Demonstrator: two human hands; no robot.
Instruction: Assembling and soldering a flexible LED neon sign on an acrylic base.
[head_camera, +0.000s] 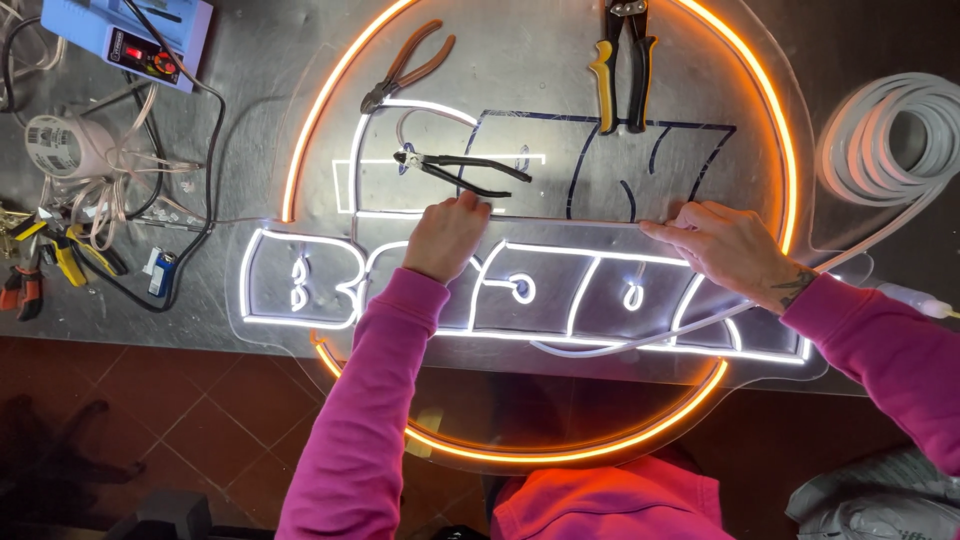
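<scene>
A: Where are the hands right now?

B: Both sit on the round clear sign panel (790, 120) lying on the metal counter (250, 60). The left hand (445, 235) presses down near the middle, fingers curled together onto a white flexible light strip (560, 222). The right hand (730, 250) lies further along the same strip, fingers stretched out and close together, pinning it against the panel.

A: And the strip runs where?

B: Along the top edge of the lettered band, between the 2 hands. Its loose part trails out past the right wrist toward the white coil (890, 140) at the panel's edge.

A: How much of the sign looks finished?

B: I'd judge a good part. The orange ring (330, 90) glows nearly all the way round, and the lower white letter band (300, 280) is lit. The upper outlines (650, 170) are mostly dark grooves with no strip in them, so that area seems left to do.

A: Tools nearby?

B: 3 lie on the panel: black cutters (460, 170), red-handled pliers (410, 65) and yellow-handled snips (620, 70). A blue power box (130, 35) sits off to the left.
</scene>
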